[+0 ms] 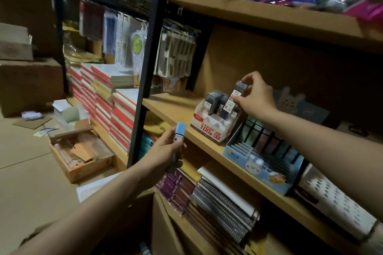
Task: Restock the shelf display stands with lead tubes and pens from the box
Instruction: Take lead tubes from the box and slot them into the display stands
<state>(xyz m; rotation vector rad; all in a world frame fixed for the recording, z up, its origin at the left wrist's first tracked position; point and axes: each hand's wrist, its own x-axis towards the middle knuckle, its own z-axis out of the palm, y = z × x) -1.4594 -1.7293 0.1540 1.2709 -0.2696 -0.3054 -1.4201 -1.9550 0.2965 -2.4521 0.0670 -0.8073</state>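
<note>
Shelf: wooden board (178, 107) on a black metal upright, carrying both display stands.
Lead stand: white and red cardboard display stand (211, 128) near the shelf's front edge, printed "100" and "HB 0.7", with several dark lead tubes standing upright in its back rows.
Right hand: the right hand (257, 97) reaches over the lead stand and pinches a dark clear-plastic lead tube with a white and red label (235, 99) between thumb and fingertips; the tube is tilted, its lower end among the tubes already in the stand.
Left hand: the left hand (165, 149) is held lower, in front of the shelf edge, fingers wrapped round a slim dark tube with a light blue cap (178, 141), cap upward.
Pen stand: light blue cardboard display stand with a bunny print and black tiered dividers (263, 163), just right of the lead stand.
Below: spiral notebooks (223, 205) stacked on the lower shelf.
Floor: open cardboard box (80, 155) at left, beside red-and-white stacked books (116, 105).
</note>
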